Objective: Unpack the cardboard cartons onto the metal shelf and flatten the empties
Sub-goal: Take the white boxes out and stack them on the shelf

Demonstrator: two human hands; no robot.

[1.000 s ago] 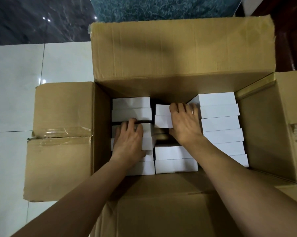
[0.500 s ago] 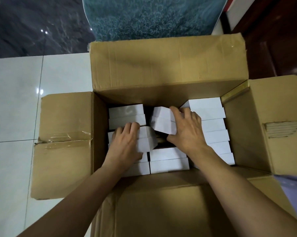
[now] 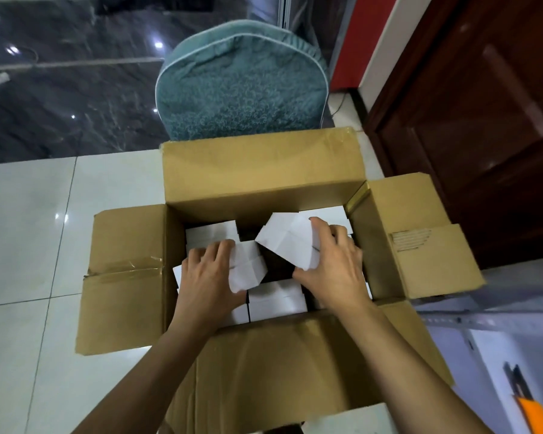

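Right hand, at centre frame, is clamped around a stack of white boxes, fingers over the far side and thumb on the near edge, the stack tilted up out of its row; the left hand pinches a second stack the same way, thumb low and fingers curled over the top. Both stacks sit partly inside the open carton, which stands on the tiled floor with all four flaps folded out. This looks like the unpacking step, early on — more white boxes fill the rows under and beside the hands, so flattening is a long way off. Next, I judge, each stack has to rise straight up clear of the carton walls before swinging toward the shelf, whose grey rail shows at lower right of the frame. The stacks are loose boxes held only by squeeze, so a slack grip could let the middle ones slip. Room is tight inside: the right wall and right flap stand close to the right hand, and the near flap lies under both forearms. Above the carton the air is open; the teal cushion beyond the far flap and the dark wooden door at upper right keep well apart from the lift path.
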